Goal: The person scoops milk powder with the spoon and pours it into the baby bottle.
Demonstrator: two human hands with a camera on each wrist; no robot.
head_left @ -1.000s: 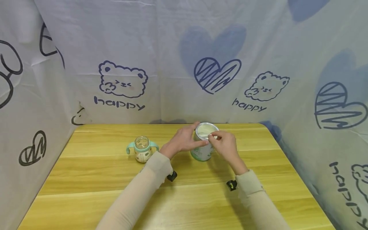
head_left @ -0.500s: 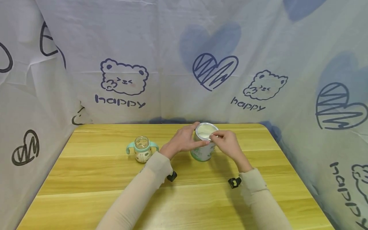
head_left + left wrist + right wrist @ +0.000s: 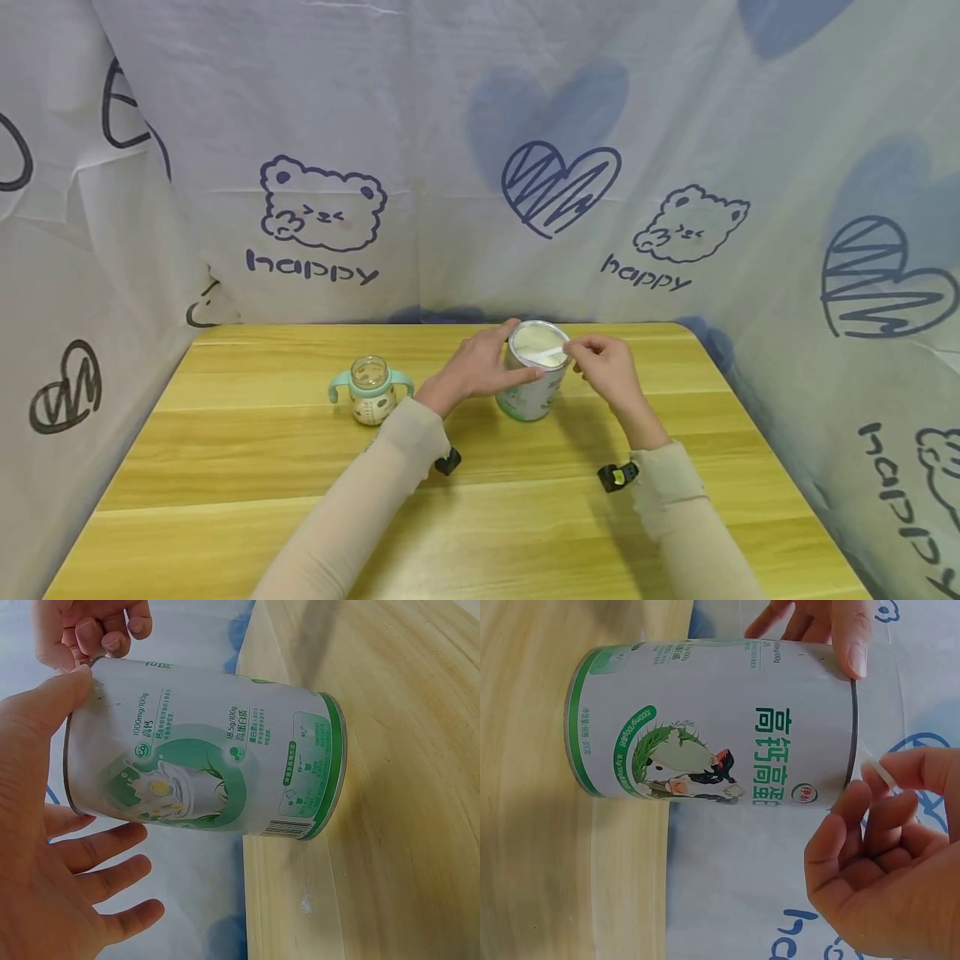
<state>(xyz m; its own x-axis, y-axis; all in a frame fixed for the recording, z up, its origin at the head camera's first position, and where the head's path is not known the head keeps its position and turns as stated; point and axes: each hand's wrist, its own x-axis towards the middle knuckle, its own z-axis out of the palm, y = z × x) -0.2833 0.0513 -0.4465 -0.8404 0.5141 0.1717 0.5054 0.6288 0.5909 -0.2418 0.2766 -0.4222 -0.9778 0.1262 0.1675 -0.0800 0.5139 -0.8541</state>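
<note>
Fingers of the right hand (image 3: pixel 611 371) pinch a white scoop (image 3: pixel 547 357) across the open tin (image 3: pixel 532 375), which stands upright mid-counter (image 3: pixel 225 467). Left hand (image 3: pixel 480 367) wraps the tin's side. Since earlier, the right hand has drawn back rightward from the tin's rim.

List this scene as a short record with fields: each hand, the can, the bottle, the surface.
left hand: grips the side of the milk powder can
right hand: pinches a white scoop over the can's open top
can: upright, open, pale powder inside
baby bottle: no lid, left of the can, untouched
surface: wooden table
</note>
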